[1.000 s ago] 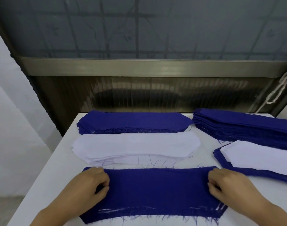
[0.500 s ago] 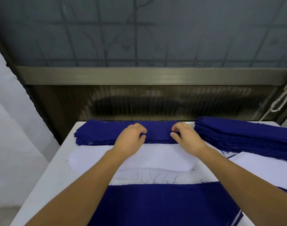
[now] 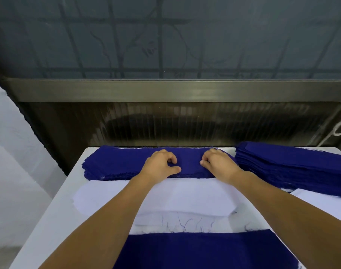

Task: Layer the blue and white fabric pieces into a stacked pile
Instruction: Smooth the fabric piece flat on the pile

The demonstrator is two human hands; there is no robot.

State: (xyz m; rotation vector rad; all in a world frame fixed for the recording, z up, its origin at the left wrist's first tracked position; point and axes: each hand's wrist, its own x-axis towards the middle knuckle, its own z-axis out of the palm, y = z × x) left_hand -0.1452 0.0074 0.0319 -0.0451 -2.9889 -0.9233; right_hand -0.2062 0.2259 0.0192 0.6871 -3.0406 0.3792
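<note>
Altogether three blue stacks (image 3: 115,162), two white stacks (image 3: 165,199), two hands.

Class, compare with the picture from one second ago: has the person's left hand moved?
Yes. The left hand has moved away from the person, from the near blue piece across the white stack onto the far blue stack.

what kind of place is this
Probably a garment or sewing workshop's cutting and sorting table: stacks of identically cut blue pieces and white pieces lie on a white table, with frayed edges and loose threads.
</note>
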